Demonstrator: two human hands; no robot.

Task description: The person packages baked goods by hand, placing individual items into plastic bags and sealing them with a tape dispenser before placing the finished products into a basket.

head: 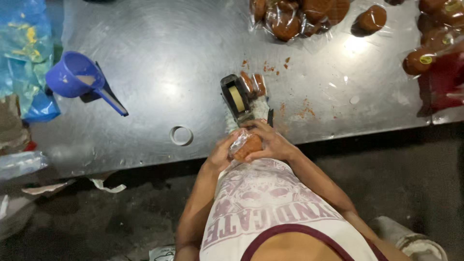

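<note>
Both hands meet at the near edge of a steel table (pixel 159 63). My left hand (pixel 220 153) and my right hand (pixel 271 141) together grip a round brown pastry wrapped in clear plastic (pixel 245 144). Just beyond the hands stands a black tape dispenser (pixel 235 98) with a tan roll in it. Two more brown pastries (pixel 253 83) lie right beside the dispenser, and the right hand's fingers reach close to the dispenser's front end.
A blue plastic scoop (pixel 77 77) lies at the left. An empty tape ring (pixel 181 136) sits near the table edge. Several wrapped pastries (pixel 295 17) are piled at the far side, more of these pastries (pixel 432 46) at the right. Blue plastic bags (pixel 24 53) hang at the left edge.
</note>
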